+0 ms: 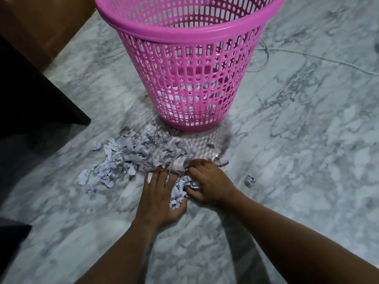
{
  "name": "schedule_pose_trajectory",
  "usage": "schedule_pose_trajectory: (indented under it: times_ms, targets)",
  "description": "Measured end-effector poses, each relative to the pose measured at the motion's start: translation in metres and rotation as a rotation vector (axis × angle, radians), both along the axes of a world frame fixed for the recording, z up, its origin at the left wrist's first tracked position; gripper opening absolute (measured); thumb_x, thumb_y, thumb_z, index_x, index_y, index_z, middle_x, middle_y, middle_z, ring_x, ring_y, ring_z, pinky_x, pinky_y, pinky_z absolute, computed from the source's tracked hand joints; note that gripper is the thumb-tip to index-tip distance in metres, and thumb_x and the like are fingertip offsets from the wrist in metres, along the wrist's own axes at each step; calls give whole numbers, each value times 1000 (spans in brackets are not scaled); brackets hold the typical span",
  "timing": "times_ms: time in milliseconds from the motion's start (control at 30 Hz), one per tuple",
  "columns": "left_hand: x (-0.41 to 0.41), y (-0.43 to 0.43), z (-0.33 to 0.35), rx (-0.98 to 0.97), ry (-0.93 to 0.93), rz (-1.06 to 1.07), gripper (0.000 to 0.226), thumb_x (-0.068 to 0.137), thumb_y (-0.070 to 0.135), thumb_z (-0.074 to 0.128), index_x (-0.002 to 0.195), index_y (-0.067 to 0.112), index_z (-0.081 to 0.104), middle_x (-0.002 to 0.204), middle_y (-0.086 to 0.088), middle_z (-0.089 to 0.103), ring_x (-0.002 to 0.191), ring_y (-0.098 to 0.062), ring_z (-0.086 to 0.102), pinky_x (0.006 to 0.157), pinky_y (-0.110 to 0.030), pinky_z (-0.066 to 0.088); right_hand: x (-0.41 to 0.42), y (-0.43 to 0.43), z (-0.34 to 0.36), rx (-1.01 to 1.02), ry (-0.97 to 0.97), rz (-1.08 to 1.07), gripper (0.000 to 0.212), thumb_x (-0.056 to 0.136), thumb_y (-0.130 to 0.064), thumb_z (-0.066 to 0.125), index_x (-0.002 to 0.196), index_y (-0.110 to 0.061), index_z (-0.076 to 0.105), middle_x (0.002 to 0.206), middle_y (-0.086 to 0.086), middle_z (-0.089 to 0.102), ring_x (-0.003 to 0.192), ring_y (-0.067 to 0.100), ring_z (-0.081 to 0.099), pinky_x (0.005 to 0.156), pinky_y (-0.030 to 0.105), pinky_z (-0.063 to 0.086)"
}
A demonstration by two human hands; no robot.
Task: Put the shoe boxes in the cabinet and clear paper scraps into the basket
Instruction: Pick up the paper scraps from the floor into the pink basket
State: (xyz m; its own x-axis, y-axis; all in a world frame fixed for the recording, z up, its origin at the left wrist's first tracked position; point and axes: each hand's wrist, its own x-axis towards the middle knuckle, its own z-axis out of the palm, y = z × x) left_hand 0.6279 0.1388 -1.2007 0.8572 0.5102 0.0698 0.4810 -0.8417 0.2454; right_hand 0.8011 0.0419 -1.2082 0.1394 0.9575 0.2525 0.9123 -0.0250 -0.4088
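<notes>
Plainly, stage: scraps were heaped on the floor just in front of the basket; some paper was seen through the lattice at its bottom, so the clearing was judged part done
Left hand: laid over the near edge of the heap; fingers spread and nearly straight, pressed onto paper; nothing clamped
Right hand: set close beside the left, paper between the two; fingers curled down over a clump of scraps, which was judged gripped
Boxes: none were seen; whether the dark furniture at the left was the cabinet could not be told
Risk, spill: a loose two-handed scoop could be shed on the lift to the high rim; small light pieces would be dropped through gaps between the hands
Risk, basket: it looked light and could be tipped if the rim were struck
Risk, leftovers: one stray scrap lay apart to the right, others at the heap's far left; these could be missed
Risk, holes: tiny bits could be lost through the lattice
Cable: lay behind the basket; little hazard was judged
Writing: dark print was seen on several scraps; too blurred to be read; no brand or label was made out on the basket
</notes>
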Motion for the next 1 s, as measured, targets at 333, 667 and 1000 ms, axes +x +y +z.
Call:
schedule_pose_trajectory:
  times_ms: [333, 667, 1000]
  targets:
    - [2, 3, -7, 11, -186, -8, 40, 67, 28, 65, 101, 8, 65, 96, -10, 60, 90, -33, 54, 74, -43, 47, -3, 1, 8, -76, 157, 0, 46, 70, -32, 79, 112, -16, 71, 82, 6, 67, 71, 28, 65, 57, 31, 48]
    - [7, -1, 0, -94, -172, 95, 50, 68, 41, 59, 108, 13, 63, 94, -7, 58, 86, -31, 54, 67, -35, 48, -8, -15, 32, -67, 187, -81, 43, 74, -38, 75, 113, -20, 72, 85, 7, 68, 75, 28, 66, 62, 25, 39]
    - [10, -5, 2, -115, -224, 156, 42, 73, 31, 54, 109, 14, 62, 95, -7, 59, 87, -30, 54, 70, -36, 50, 17, -38, 43, 142, 316, -393, 37, 75, -35, 67, 104, -14, 73, 89, 5, 71, 82, 22, 67, 72, 30, 50]
